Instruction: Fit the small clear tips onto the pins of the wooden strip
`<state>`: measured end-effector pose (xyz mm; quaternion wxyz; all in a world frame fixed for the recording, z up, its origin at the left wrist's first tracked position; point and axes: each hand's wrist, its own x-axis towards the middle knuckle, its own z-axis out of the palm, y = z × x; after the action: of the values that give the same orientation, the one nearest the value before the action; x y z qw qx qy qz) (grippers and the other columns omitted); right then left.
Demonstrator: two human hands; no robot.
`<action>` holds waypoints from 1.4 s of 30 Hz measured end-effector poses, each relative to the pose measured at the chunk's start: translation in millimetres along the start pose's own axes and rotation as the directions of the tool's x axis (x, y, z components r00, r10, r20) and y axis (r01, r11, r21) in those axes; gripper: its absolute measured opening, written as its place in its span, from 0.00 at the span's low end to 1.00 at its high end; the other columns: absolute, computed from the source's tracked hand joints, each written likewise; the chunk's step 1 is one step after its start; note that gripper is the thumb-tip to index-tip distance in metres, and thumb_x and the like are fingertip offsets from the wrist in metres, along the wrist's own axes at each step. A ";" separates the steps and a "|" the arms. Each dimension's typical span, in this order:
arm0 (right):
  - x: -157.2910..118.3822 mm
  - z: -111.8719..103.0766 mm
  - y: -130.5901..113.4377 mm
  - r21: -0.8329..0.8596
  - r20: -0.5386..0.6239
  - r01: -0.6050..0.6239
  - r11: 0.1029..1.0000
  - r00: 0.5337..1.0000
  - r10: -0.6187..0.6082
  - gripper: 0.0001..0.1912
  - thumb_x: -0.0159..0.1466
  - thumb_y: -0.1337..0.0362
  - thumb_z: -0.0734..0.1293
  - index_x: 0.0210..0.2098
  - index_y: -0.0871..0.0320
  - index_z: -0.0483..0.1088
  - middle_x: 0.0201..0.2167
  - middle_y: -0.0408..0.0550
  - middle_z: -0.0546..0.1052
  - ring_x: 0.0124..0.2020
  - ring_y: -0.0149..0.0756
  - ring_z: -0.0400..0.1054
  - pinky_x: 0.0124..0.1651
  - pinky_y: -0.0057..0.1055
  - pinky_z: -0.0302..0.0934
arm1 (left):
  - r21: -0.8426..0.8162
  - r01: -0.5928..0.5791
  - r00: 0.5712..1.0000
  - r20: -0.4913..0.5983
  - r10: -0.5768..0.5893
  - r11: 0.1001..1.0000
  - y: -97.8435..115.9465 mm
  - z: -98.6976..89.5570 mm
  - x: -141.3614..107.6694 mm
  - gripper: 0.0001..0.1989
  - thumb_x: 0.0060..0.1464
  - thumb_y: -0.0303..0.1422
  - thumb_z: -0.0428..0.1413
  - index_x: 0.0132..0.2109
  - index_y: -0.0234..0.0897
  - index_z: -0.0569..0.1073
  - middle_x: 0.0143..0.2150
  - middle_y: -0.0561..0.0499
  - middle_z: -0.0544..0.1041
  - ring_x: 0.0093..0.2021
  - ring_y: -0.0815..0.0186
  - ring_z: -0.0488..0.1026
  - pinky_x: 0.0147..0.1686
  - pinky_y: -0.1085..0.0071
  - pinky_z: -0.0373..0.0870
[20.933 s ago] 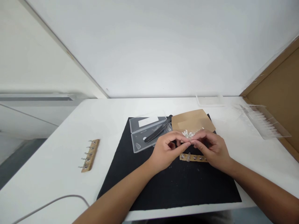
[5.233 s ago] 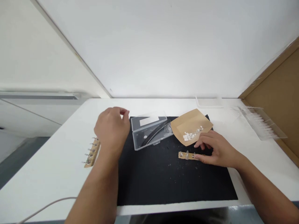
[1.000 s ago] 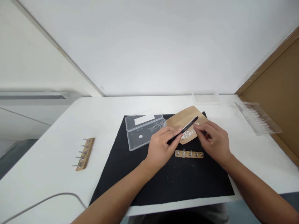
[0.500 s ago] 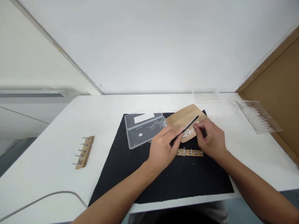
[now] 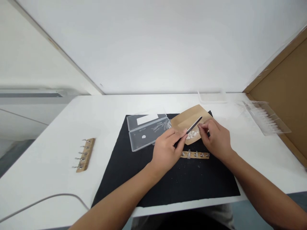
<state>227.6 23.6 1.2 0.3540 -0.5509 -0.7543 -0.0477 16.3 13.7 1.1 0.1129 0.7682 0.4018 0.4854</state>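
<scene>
My left hand is closed on a slim black and white stick, like a nail file, which points up to the right over a brown paper sheet. My right hand has its thumb and forefinger pinched near the stick's tip; what they hold, if anything, is too small to name. Small white pieces lie on the paper between the hands. Below them, a wooden strip with metal clips and clear pieces rests on the black mat, its left end partly hidden by my left hand.
An open clear case with clear nail-like pieces lies left of the paper. Another wooden strip with clips is at the left, above a grey cable. Clear trays and a box of tips stand at the back right.
The stick has tilted slightly and its tip has shifted a little left and down. My right hand has moved slightly left. The whole view has shifted a little.
</scene>
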 end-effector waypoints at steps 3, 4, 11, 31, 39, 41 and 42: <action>-1.0 4.2 -0.9 0.033 0.050 0.041 0.999 0.998 -0.043 0.12 0.77 0.60 0.62 0.35 0.54 0.65 0.34 0.47 0.80 0.31 0.35 0.71 0.30 0.33 0.55 | 0.022 0.002 1.000 -0.002 -0.002 1.000 -1.0 0.7 -0.5 0.09 0.70 0.30 0.58 0.49 0.35 0.84 0.31 0.50 0.79 0.32 0.66 0.76 0.34 0.70 0.76; -1.3 4.9 -1.9 0.043 0.069 0.068 0.997 0.995 -0.070 0.12 0.77 0.61 0.62 0.35 0.54 0.65 0.34 0.47 0.80 0.31 0.35 0.71 0.30 0.33 0.54 | 0.026 0.002 1.000 -0.001 -0.002 1.000 -1.0 1.1 -0.6 0.09 0.70 0.30 0.58 0.48 0.35 0.84 0.31 0.50 0.78 0.32 0.66 0.76 0.33 0.70 0.75; 3.8 1.8 -7.3 -0.033 -0.058 0.041 0.999 0.997 -0.043 0.12 0.76 0.62 0.62 0.33 0.53 0.63 0.29 0.46 0.76 0.28 0.36 0.67 0.31 0.34 0.54 | 0.004 0.001 1.000 0.002 -0.001 1.000 4.1 1.5 0.3 0.10 0.71 0.30 0.57 0.48 0.35 0.84 0.31 0.50 0.78 0.31 0.67 0.76 0.33 0.71 0.75; 10.0 3.0 -4.1 -0.004 -0.031 0.131 0.991 0.991 -0.131 0.12 0.74 0.64 0.64 0.33 0.53 0.60 0.25 0.40 0.74 0.25 0.34 0.65 0.40 0.37 0.56 | 0.029 -0.016 1.000 -0.008 0.016 0.999 2.4 3.2 -1.2 0.09 0.69 0.29 0.58 0.48 0.34 0.84 0.31 0.50 0.79 0.32 0.66 0.77 0.33 0.71 0.75; 9.4 1.2 -4.6 -0.028 -0.013 0.165 0.986 0.986 -0.165 0.13 0.74 0.65 0.65 0.32 0.53 0.60 0.23 0.38 0.73 0.23 0.32 0.63 0.39 0.37 0.54 | 0.036 -0.024 1.000 0.001 0.024 0.999 1.5 2.9 -1.4 0.08 0.68 0.27 0.59 0.49 0.33 0.83 0.33 0.49 0.80 0.33 0.66 0.78 0.34 0.71 0.75; 10.4 0.6 -1.9 -0.018 -0.014 0.141 0.990 0.990 -0.141 0.12 0.74 0.64 0.65 0.33 0.53 0.61 0.25 0.39 0.75 0.23 0.32 0.64 0.40 0.37 0.55 | 0.066 -0.026 1.000 0.000 0.026 0.997 1.0 2.2 -1.0 0.09 0.68 0.28 0.59 0.50 0.33 0.83 0.33 0.49 0.80 0.33 0.66 0.78 0.35 0.71 0.76; 10.8 0.2 -0.6 -0.005 -0.004 0.137 0.991 0.991 -0.137 0.12 0.74 0.64 0.65 0.33 0.53 0.61 0.26 0.39 0.75 0.23 0.32 0.64 0.40 0.38 0.55 | 0.083 -0.025 1.000 0.000 0.025 0.996 1.0 1.6 -0.6 0.09 0.69 0.28 0.59 0.50 0.34 0.83 0.34 0.49 0.80 0.34 0.66 0.78 0.35 0.70 0.76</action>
<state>225.5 32.0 7.6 0.3501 -0.4984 -0.7896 -0.0747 18.0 13.0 0.5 0.0746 0.7769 0.4120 0.4703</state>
